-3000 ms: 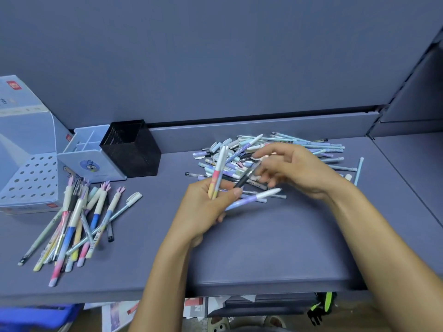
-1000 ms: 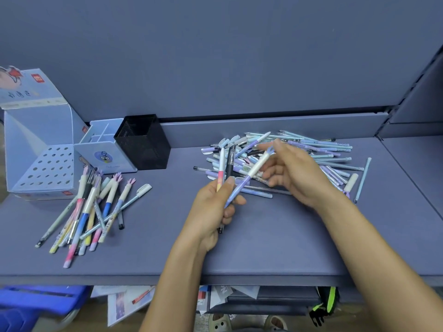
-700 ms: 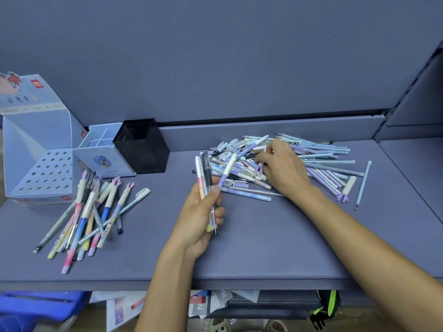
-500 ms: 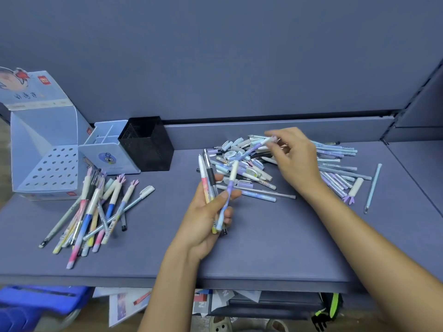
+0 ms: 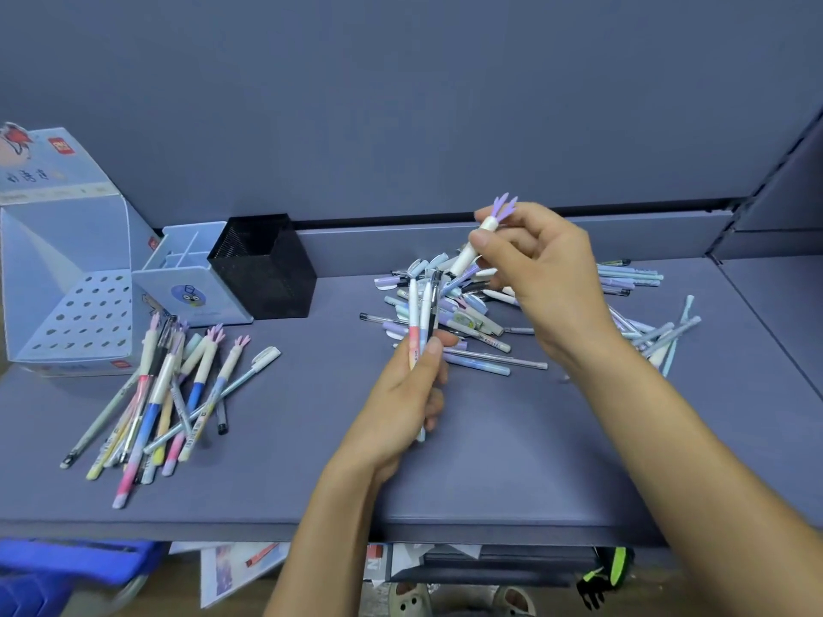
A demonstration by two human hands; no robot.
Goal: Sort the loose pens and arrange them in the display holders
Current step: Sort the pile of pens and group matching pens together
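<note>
A heap of loose pens (image 5: pixel 485 318) lies on the grey shelf (image 5: pixel 512 438), centre to right. My left hand (image 5: pixel 403 394) grips a small bundle of pens (image 5: pixel 421 313) upright, just in front of the heap. My right hand (image 5: pixel 539 269) pinches a white pen with a purple frilled top (image 5: pixel 478 236), lifted above the heap. A sorted group of pens (image 5: pixel 169 389) lies at the left. Three holders stand at the back left: a perforated blue display box (image 5: pixel 67 305), a light blue divided cup (image 5: pixel 191 278) and a black mesh cup (image 5: pixel 262 269).
A raised ledge (image 5: pixel 401 247) runs along the shelf's back, with a grey wall behind it. The shelf's front edge (image 5: pixel 222 527) is near me; below it lie papers, a blue bin (image 5: pixel 58 567) and sandals on the floor.
My right hand has picked the purple-topped pen out of the heap and raised it. My left hand keeps its bundle, now held more upright.
</note>
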